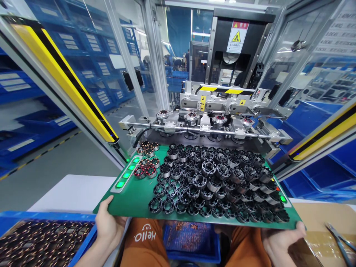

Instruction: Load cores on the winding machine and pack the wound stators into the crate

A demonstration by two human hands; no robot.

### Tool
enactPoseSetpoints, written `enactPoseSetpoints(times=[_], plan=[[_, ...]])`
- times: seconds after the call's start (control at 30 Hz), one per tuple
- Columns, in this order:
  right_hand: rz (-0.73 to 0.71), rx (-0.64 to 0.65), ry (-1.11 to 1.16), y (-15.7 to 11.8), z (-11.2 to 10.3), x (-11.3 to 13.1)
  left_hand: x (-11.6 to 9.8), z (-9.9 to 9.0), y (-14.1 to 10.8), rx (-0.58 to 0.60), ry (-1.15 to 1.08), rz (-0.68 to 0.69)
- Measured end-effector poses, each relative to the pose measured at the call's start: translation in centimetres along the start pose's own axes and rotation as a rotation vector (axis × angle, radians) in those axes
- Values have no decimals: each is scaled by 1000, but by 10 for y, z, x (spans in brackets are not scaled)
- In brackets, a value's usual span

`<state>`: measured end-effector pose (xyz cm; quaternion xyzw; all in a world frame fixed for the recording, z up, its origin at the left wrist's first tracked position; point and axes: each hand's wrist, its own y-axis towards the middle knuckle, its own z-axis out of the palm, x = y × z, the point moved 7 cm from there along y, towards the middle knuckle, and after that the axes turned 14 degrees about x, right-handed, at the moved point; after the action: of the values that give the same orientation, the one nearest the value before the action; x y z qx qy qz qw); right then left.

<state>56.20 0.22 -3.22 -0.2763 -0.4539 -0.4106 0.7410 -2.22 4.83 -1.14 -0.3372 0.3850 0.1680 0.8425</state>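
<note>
Both your hands (108, 223) (286, 239) grip the green tabletop's (128, 202) near corners; white "Hello." lettering (145, 233) marks your orange clothing (147, 246).

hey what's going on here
A seated person has their left hand and right hand at the front corners of a green work surface, with no part visible in either. Dark ring-shaped stator cores crowd it, many of them stacked, beside a small group of stators with copper or red windings. Behind, a four-station machine has a wound part at each station. More wound parts fill a blue bin at the left.
</note>
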Motion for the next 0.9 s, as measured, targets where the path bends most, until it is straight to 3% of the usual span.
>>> enactPoseSetpoints(times=[0.9], plan=[[7,22,-56,2,-1,-1,0,-2,-1,-5,6,-2]])
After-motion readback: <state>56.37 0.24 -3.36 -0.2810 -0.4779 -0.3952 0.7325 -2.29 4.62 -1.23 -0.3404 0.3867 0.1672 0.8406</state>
